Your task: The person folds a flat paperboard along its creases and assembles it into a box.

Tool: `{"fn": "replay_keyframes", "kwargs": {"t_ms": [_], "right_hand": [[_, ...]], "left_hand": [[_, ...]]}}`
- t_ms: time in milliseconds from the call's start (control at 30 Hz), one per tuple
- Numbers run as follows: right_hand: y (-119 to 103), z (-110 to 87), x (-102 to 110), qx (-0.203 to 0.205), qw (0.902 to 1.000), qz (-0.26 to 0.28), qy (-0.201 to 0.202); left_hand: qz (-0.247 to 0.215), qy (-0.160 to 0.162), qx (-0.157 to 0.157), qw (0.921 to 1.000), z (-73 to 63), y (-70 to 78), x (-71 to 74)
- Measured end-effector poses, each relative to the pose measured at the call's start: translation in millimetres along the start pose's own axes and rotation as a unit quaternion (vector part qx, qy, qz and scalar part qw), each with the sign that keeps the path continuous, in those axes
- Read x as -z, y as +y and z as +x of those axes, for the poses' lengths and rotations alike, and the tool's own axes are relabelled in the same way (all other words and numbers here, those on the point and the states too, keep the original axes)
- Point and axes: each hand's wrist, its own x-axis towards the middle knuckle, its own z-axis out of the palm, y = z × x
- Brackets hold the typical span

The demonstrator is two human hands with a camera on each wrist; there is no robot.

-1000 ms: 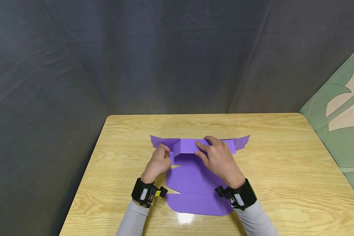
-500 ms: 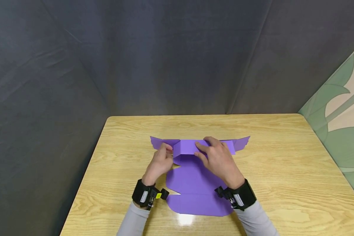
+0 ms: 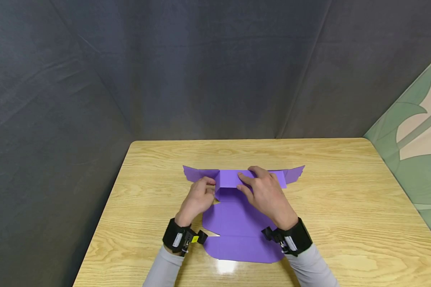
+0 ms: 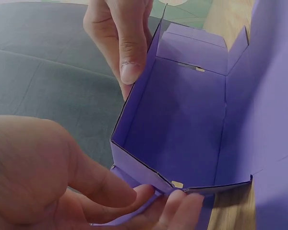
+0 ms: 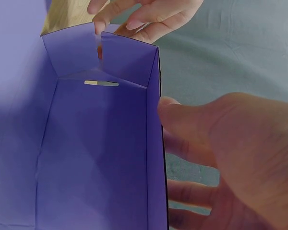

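A purple cardboard box blank [image 3: 237, 223] lies partly folded on the wooden table [image 3: 344, 199]. Its far wall stands upright, with pointed side wings spread out at both ends. My right hand [image 3: 262, 189] grips that far wall near its middle, and its fingertips [image 4: 127, 67] lie against the wall's outer face. At the box's left end, my left hand [image 3: 200, 194] pinches the small end flaps. Seen from the left wrist, its thumb and fingers [image 4: 149, 201] close on the flap's lower edge. The right wrist view looks along the box's purple inside [image 5: 96, 153] to the left hand's fingers [image 5: 139, 17] at the far end flap.
A dark grey cloth backdrop [image 3: 201, 71] hangs behind and to the left of the table. A green patterned panel [image 3: 416, 131] stands at the right. The blank's near flap [image 3: 240, 249] lies flat by the table's front edge.
My left hand has slid right, bringing the left end flap in and upright against the far wall. My right hand has stayed on the wall.
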Motion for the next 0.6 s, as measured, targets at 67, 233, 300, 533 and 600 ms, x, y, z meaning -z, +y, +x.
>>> {"fn": "replay_keyframes", "kwargs": {"t_ms": [67, 233, 300, 533, 600], "right_hand": [[0.0, -0.3, 0.2, 0.002, 1.0000, -0.003, 0.000], [0.6, -0.6, 0.3, 0.006, 0.9999, -0.014, -0.003], [0.7, -0.5, -0.3, 0.005, 0.9999, -0.011, -0.006], [-0.8, 0.0, -6.2, 0.007, 0.9995, 0.029, -0.011], [-1.4, 0.0, -8.1, 0.009, 0.9992, 0.037, -0.011]], "left_hand": [[0.003, -0.002, -0.002, 1.0000, 0.4, 0.6, -1.1], [0.010, -0.014, -0.001, 0.9999, 1.3, 2.1, -4.1], [0.010, -0.017, -0.003, 0.9998, 1.6, 2.2, -5.2], [-0.003, -0.018, -0.025, 0.9995, 1.8, 3.8, -9.4], [-0.001, -0.016, -0.029, 0.9995, 2.2, 3.9, -10.4]]}}
